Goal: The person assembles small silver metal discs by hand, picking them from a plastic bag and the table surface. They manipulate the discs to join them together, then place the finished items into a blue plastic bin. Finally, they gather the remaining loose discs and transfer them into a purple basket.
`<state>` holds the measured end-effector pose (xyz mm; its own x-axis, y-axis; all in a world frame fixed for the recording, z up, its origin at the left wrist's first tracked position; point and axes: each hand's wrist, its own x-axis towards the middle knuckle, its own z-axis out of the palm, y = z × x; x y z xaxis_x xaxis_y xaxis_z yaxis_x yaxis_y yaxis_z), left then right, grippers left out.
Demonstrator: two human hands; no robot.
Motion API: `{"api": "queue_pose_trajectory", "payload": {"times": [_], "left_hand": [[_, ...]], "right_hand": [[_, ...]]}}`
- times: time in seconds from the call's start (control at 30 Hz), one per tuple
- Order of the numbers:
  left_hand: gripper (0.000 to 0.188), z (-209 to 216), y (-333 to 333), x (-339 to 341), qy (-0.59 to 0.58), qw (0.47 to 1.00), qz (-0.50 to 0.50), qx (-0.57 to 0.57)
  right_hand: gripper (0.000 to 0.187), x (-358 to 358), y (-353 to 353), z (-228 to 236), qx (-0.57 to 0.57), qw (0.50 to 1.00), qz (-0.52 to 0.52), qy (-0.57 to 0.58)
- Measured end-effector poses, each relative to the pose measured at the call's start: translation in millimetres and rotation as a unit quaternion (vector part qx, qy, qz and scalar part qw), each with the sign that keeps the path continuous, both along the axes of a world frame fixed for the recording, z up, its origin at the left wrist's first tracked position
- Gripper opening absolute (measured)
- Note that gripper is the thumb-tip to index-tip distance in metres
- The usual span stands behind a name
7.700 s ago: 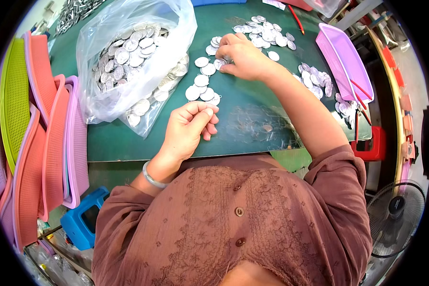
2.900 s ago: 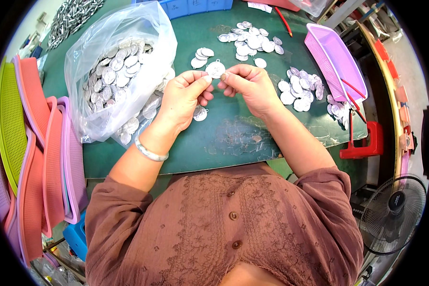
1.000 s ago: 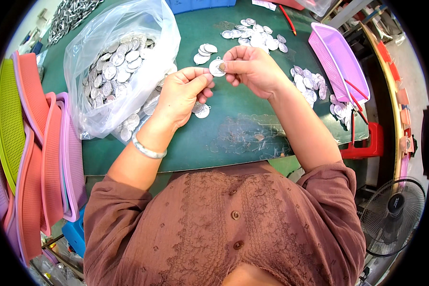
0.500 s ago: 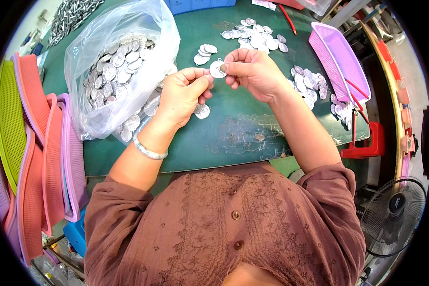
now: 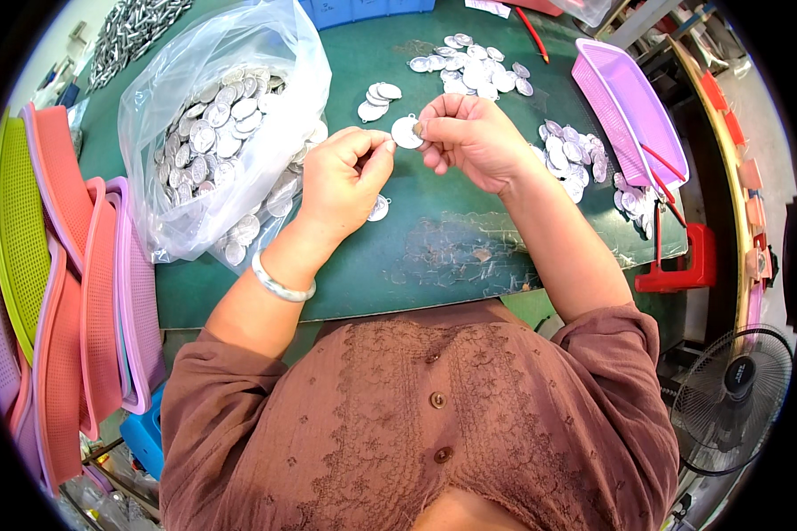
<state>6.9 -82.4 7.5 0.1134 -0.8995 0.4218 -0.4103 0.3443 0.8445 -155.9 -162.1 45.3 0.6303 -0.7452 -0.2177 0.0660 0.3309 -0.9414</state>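
Note:
A round silver medal with a small loop on top is held above the green table. My right hand pinches its right edge between thumb and fingers; a small brownish patch shows at the thumb tip. My left hand is closed in a pinch, its thumb tip at the medal's left edge. Whatever lies between those left fingertips is hidden. Beneath the left hand another medal lies on the table. A little stack of medals is just beyond the hands.
A clear plastic bag full of medals stands open at the left. Medal piles lie at the far middle and right. A purple basket and red-handled pliers are at the right edge, stacked baskets at the left.
The left hand has turned slightly, its fingers curled in more. The medal has shifted a little to the right and shows a plainer, brighter face. The right hand keeps its pinch.

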Motion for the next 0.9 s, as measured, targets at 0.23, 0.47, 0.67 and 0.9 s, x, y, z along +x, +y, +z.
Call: {"api": "queue_pose_trajectory", "payload": {"times": [0.23, 0.47, 0.67, 0.9], "left_hand": [[0.012, 4, 2, -2, 0.128, 0.987, -0.019, 0.091], [0.015, 8, 4, -4, 0.239, 0.959, -0.048, 0.148], [0.016, 9, 4, -6, 0.306, 0.936, -0.06, 0.166], [0.014, 10, 5, -7, 0.345, 0.921, -0.065, 0.168]], "right_hand": [[0.009, 1, 0, -11, 0.045, 0.999, 0.005, -0.017], [0.008, 3, 0, -19, 0.071, 0.995, 0.003, -0.069], [0.01, 5, 4, -22, 0.057, 0.994, -0.003, -0.096], [0.01, 7, 7, -21, 0.035, 0.994, -0.007, -0.102]]}}
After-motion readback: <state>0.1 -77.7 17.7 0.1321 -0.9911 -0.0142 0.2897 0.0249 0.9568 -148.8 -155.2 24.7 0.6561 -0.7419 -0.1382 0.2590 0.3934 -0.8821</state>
